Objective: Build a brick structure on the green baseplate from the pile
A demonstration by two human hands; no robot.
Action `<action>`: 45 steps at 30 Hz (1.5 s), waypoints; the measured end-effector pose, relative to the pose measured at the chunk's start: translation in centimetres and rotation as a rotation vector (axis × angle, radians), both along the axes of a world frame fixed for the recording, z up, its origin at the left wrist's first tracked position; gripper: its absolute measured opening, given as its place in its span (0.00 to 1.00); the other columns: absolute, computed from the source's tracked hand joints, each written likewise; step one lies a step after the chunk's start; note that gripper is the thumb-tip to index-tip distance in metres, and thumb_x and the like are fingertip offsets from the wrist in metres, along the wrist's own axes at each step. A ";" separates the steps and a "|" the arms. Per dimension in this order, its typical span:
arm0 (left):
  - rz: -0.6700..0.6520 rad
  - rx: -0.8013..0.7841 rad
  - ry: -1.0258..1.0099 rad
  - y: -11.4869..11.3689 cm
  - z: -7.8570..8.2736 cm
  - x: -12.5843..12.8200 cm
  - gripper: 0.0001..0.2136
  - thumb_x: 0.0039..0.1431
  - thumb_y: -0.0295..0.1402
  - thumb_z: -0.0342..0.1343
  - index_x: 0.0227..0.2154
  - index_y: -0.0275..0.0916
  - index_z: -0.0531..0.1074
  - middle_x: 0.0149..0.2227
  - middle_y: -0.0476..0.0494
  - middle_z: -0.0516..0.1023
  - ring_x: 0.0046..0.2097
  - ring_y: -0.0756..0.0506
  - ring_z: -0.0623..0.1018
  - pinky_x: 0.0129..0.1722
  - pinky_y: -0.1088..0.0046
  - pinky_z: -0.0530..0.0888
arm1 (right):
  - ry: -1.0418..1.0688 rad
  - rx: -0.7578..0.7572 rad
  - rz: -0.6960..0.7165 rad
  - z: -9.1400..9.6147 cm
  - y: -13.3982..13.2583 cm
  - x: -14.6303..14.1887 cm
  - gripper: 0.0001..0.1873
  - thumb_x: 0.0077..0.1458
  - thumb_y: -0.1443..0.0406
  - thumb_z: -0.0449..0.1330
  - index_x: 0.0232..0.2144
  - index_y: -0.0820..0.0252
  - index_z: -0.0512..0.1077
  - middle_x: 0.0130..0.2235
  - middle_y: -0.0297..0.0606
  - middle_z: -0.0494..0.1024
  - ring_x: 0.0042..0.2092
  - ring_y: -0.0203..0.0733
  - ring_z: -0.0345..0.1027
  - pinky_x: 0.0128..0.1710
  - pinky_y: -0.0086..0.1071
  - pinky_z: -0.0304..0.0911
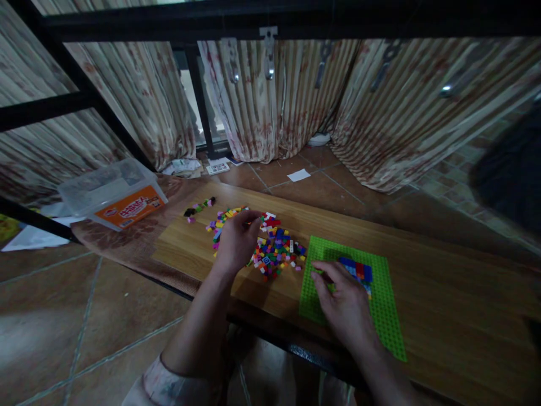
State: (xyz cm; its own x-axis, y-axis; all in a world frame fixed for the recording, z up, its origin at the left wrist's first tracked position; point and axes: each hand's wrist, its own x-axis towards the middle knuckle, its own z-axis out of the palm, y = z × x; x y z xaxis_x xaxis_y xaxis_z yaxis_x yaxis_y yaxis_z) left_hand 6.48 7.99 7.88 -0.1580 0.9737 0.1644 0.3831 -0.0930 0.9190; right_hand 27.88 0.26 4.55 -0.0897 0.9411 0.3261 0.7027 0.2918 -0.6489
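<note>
A heap of small coloured bricks (274, 248) lies on the wooden table (443, 282). My left hand (237, 239) rests on the heap's left side, fingers curled down among the bricks; whether it holds one is hidden. A green baseplate (382, 316) lies to the right, with a small patch of blue and red bricks (358, 270) built on it. My right hand (344, 301) lies on the baseplate just left of that patch, fingers stretched forward and pressing down.
A clear plastic box with an orange label (114, 194) sits at the table's far left corner. A few loose bricks (198, 208) lie apart from the heap. Striped curtains (274, 96) hang behind, above a tiled floor with scattered papers (298, 175). A black metal frame (84, 84) crosses overhead.
</note>
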 end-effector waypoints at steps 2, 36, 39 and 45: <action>0.026 -0.009 -0.020 -0.2 0.3 -0.5 0.11 0.53 0.34 0.54 0.36 0.34 0.76 0.26 0.47 0.76 0.27 0.50 0.73 0.25 0.77 0.67 | -0.022 -0.021 -0.012 -0.7 0.6 -0.4 0.11 0.60 0.63 0.52 0.42 0.58 0.72 0.40 0.40 0.77 0.41 0.44 0.72 0.42 0.38 0.66; 0.158 -0.061 -0.528 -1.7 2.3 -6.2 0.08 0.52 0.34 0.58 0.33 0.36 0.75 0.24 0.52 0.73 0.26 0.53 0.70 0.26 0.80 0.66 | -0.115 0.058 0.046 -2.0 4.8 -10.4 0.13 0.60 0.61 0.54 0.45 0.57 0.72 0.45 0.41 0.77 0.48 0.47 0.66 0.49 0.41 0.61; 0.132 -0.060 -0.547 -1.7 2.4 -6.3 0.08 0.51 0.34 0.58 0.32 0.36 0.75 0.25 0.52 0.72 0.26 0.53 0.70 0.27 0.79 0.66 | -0.206 0.041 0.032 -2.2 5.8 -11.6 0.14 0.58 0.62 0.55 0.46 0.59 0.72 0.44 0.43 0.77 0.48 0.49 0.65 0.49 0.42 0.59; 0.108 -0.059 -0.550 -1.7 2.3 -6.5 0.08 0.51 0.35 0.59 0.33 0.36 0.75 0.27 0.50 0.75 0.28 0.52 0.72 0.29 0.79 0.68 | -0.289 0.037 0.009 -2.4 6.8 -12.6 0.13 0.57 0.64 0.56 0.43 0.59 0.75 0.41 0.42 0.78 0.45 0.48 0.65 0.47 0.41 0.57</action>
